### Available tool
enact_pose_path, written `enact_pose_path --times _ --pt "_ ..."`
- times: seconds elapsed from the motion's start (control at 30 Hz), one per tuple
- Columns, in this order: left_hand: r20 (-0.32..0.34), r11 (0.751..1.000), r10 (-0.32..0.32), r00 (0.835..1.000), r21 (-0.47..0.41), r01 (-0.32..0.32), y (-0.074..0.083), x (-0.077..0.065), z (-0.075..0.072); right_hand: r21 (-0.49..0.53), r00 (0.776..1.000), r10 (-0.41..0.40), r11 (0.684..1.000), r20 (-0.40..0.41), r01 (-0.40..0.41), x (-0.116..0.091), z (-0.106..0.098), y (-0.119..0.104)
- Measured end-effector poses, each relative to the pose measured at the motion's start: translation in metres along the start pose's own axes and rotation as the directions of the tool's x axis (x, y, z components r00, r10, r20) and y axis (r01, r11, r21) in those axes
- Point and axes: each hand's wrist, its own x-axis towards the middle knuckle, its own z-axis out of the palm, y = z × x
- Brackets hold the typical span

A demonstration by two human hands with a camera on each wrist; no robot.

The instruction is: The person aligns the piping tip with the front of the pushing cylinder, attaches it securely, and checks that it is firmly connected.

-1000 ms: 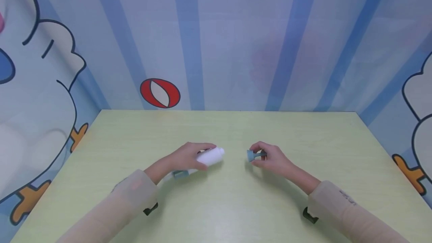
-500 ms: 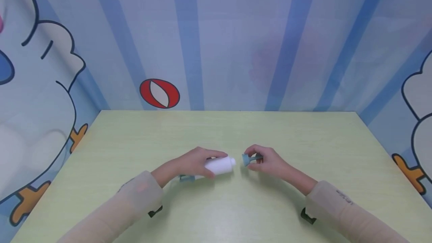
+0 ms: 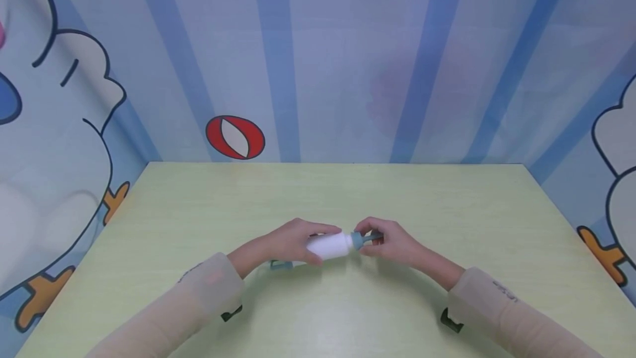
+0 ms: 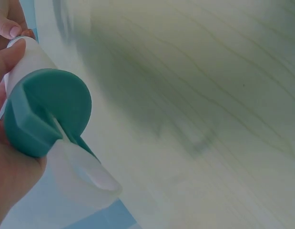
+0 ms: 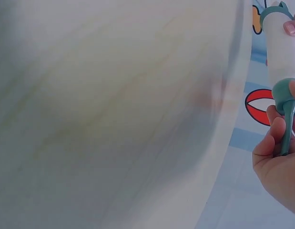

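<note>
A white bottle (image 3: 328, 246) lies nearly level above the table, its mouth turned to the right. My left hand (image 3: 285, 242) grips it round the body. In the left wrist view the bottle's other end carries a round teal piece (image 4: 52, 109) with a pale, see-through loop (image 4: 83, 176). My right hand (image 3: 395, 241) pinches a teal cap (image 3: 357, 240) that has a thin stem (image 5: 287, 126). The cap sits against the bottle's mouth; how far it is on cannot be told.
Both hands are over the pale yellow-green table (image 3: 318, 314). Behind it stands a blue striped backdrop (image 3: 338, 70) with cartoon prints, among them a red and white ball (image 3: 236, 137).
My left hand has carried the bottle to the right and turned it more level. My right hand has come slightly left with the cap, and cap and bottle mouth now meet.
</note>
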Motion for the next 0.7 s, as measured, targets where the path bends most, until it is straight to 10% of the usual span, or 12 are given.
enact_pose_path --times 0.7 --pt "0.003 0.999 0.026 1.0 0.047 -0.026 0.0043 0.0001 0.0038 0.054 0.999 -0.009 0.999 0.034 0.008 0.0018 0.0049 0.0011"
